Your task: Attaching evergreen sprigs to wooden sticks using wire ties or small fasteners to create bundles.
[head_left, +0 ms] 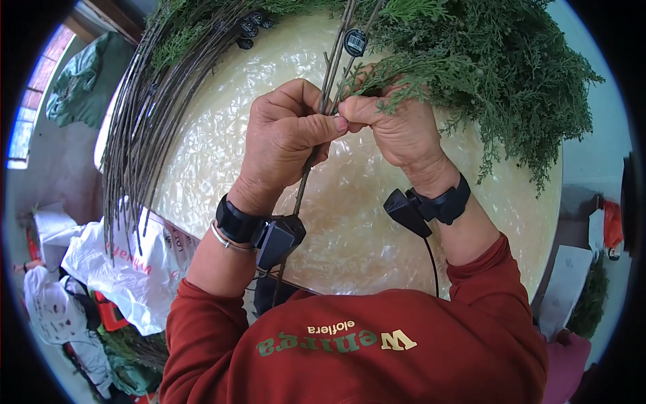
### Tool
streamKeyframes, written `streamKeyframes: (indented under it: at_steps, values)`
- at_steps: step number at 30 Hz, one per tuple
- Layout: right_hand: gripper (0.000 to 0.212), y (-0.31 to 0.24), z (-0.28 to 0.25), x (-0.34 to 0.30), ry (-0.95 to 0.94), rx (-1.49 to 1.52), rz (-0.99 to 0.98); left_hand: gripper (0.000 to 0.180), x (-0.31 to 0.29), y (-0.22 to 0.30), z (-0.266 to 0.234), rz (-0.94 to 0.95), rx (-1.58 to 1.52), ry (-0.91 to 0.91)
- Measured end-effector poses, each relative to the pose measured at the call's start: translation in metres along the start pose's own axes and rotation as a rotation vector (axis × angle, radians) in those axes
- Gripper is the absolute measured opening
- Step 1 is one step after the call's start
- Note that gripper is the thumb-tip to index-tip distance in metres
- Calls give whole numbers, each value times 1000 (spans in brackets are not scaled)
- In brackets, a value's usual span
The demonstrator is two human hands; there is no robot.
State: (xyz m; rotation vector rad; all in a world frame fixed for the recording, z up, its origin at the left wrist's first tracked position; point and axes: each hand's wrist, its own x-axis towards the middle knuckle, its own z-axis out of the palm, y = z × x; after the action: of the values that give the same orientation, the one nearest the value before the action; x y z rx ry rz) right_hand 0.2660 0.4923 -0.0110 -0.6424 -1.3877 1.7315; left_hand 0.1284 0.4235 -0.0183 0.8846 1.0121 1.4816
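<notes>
Over the middle of the table, my left hand (pixel 291 128) is closed round thin brown stems (pixel 330 74) that slant up and away from me; one runs down below my fist. A round black tag (pixel 355 42) with a barcode hangs at the upper part of these stems. Close beside, my right hand (pixel 400 124) pinches a green conifer sprig (pixel 404 71), its thumb meeting my left thumb at the stems. Part of the right fingers is hidden behind the foliage. Both wrists wear black straps with small black boxes.
A glossy cream round table (pixel 343 209) lies under my hands. Bare-stemmed branches (pixel 145 128) with black tags (pixel 249 28) hang over its left edge. Heaped conifer greenery (pixel 511 74) covers the far right. White plastic bags (pixel 128 262) stand at the lower left; a green cloth (pixel 87 81) hangs beyond.
</notes>
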Motion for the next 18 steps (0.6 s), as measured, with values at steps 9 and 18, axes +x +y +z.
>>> streamKeyframes:
  at_steps: [9,18]
  values:
    - [27,-3,-7,3,-11,-8,56,13,7,1,-10,153,31,-211]
    - [23,0,-8,3,-99,83,89,15,4,-1,-10,-50,-222,-104]
